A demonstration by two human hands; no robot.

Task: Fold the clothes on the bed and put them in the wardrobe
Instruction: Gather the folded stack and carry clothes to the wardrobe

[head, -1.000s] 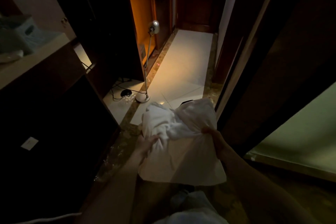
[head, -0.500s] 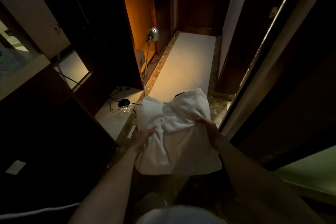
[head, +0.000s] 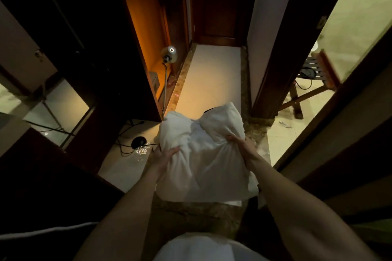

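Over the last second the view has been swung to the right: the dark cabinet (head: pixel 53 176) at the left has been pushed towards the edge of the frame, the floor lamp (head: pixel 169 55) and its black base (head: pixel 138 142) are kept near the middle, and at the right a doorway has been opened to view with a folding wooden stool (head: pixel 314 82) on pale tiles. The left hand (head: pixel 163 155) is pressed against the left side of the white folded garment (head: pixel 203 154), its fingers (head: pixel 172 150) curled into the cloth; the bundle is carried in the air above the passage floor, between both hands, in much the same hold as a second ago. The right hand (head: pixel 241 144) grips the right side, its fingers (head: pixel 231 139) bunched in a gathered fold. The folding appears finished and the garment is judged to be in transit; the wardrobe cannot be identified with certainty among the dark wooden panels, so the putting away is not yet done.
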